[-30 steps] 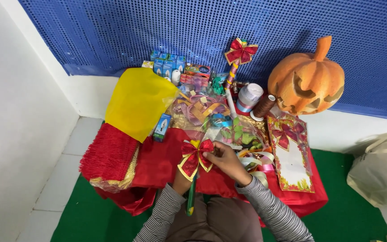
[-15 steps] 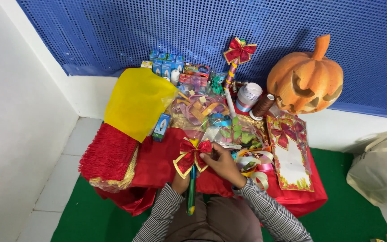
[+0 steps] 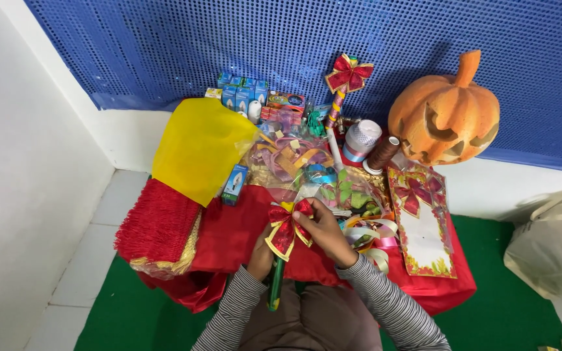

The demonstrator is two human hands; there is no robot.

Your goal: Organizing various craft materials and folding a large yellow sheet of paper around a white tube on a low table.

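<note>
I hold a green stick (image 3: 274,289) upright over the red cloth (image 3: 229,234). My left hand (image 3: 261,253) grips the stick just below a red bow with gold edges (image 3: 287,227) at its top. My right hand (image 3: 323,229) pinches the bow's right side with fingers and thumb. Both sleeves are grey and white striped. A second stick topped with a similar red bow (image 3: 348,75) leans against the blue sequin backdrop at the back.
An orange carved pumpkin (image 3: 445,114) stands at the back right. A yellow sheet (image 3: 200,146), red fringe trim (image 3: 157,224), small boxes (image 3: 242,94), ribbon bags (image 3: 294,162), ribbon spools (image 3: 362,140) and a red-bowed gift bag (image 3: 424,221) crowd the cloth. A beige bag (image 3: 554,247) lies right.
The bow and stick top have shifted slightly right and tilted, and my right hand has moved up against the bow. The left hand keeps its hold on the stick.
</note>
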